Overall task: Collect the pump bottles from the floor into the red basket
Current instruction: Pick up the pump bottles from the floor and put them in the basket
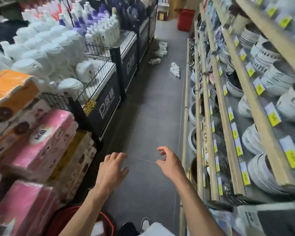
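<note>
Left hand (112,167): lower centre of the frame, stretched forward, fingers loosely bent, holding nothing.
Right hand (169,162): just beside it, fingers spread and relaxed, also empty.
Pump bottles (174,69): white, lying on the grey floor (143,116) in the upper centre, well apart from both hands; more lie heaped further back.
Red basket (70,217): bottom edge, left of the arms, mostly cut off.
Handling: probably rigid, smooth plastic, fairly heavy if full; best gripped round the body, since the pump head may turn or depress.
</note>
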### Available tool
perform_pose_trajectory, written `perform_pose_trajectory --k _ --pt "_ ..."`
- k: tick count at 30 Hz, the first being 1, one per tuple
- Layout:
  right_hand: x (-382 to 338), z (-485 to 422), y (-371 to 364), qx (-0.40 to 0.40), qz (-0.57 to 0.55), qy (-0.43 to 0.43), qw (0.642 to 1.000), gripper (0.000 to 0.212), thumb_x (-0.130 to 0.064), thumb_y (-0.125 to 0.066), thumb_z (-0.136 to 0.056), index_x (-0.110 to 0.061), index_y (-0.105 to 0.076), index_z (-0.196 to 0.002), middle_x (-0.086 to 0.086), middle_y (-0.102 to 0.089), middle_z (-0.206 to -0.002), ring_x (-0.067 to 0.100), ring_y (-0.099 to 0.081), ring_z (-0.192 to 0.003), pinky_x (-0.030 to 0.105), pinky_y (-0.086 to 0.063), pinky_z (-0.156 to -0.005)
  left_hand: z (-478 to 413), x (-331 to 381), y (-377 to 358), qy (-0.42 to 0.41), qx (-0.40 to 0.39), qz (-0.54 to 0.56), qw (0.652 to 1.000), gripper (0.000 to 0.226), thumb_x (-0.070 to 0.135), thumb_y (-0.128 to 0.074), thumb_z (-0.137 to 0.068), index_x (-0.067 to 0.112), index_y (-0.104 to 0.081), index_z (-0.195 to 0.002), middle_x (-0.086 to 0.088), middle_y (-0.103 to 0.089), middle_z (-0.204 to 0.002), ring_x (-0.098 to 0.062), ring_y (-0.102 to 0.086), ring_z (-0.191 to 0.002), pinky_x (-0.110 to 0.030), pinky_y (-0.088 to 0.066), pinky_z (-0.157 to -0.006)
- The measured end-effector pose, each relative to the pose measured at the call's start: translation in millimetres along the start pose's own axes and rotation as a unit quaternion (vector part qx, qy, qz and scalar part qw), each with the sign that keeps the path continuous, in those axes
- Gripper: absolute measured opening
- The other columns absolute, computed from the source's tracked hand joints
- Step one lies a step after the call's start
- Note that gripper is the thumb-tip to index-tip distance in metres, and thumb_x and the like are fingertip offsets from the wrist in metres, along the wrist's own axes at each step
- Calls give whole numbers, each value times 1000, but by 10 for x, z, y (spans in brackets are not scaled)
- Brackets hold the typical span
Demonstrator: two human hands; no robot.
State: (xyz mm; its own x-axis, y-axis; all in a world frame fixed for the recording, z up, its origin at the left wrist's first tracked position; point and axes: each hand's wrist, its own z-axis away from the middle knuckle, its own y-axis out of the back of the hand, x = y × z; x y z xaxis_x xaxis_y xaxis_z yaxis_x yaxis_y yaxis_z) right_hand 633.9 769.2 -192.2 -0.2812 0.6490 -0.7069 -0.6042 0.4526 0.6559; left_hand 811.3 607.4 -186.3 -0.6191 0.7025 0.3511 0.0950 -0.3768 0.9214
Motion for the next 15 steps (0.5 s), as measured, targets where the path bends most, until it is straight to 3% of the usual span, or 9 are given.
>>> perform_pose_trajectory --k 8,15 --pt "5 -600 244 21 -26 -21 999 44 -15 -69 -87 -32 -60 -126 -11 -57 -114 4 -55 -89 25 -49 -83 -917 242 61 -49 -12 2 999 47 45 -65 -93 33 -52 -137 5 -54 -136 -25 -48 -128 -39 -45 -97" --pt "-165 -1154 439 43 -9 -50 998 41 -19 -70 -90 -31 -58 -127 -11 -57 -117 7 -57 -99 26 -49 -85 -1737 345 294 -78 -24 1 997 47 46 -64 -94 34 -51 -138 5 -53 -139 -24 -46 -130 -40 -45 -100"
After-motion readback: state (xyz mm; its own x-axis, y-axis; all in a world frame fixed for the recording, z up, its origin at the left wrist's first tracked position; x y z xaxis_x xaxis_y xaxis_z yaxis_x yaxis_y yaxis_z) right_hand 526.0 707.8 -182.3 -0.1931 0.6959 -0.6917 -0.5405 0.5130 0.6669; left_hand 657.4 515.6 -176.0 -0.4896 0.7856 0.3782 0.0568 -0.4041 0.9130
